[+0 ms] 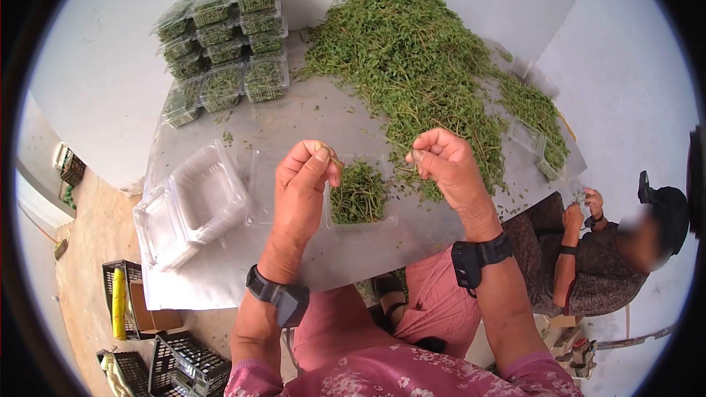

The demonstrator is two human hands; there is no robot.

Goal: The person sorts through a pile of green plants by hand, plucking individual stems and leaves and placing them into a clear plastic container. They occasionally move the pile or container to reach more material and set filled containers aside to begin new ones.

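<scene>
My left hand (305,176) is raised above the metal table (323,114), its thumb and fingers pinched on a small brownish stem. Across from it, my right hand (445,162) is also pinched, at the near edge of a large pile of green leafy stems (412,51); what lies between its fingertips is too small to make out. Between and below the hands is an open clear plastic container (390,220) filled with green stems (359,195). Its clear lid (263,187) lies spread to the left, partly behind my left hand.
Stacked empty clear containers (206,191) sit at the table's left. Filled, closed boxes (220,84) are stacked at the back left. A seated person (603,265) handles stems at the right, near another filled container (551,158). Black crates (187,364) stand on the floor.
</scene>
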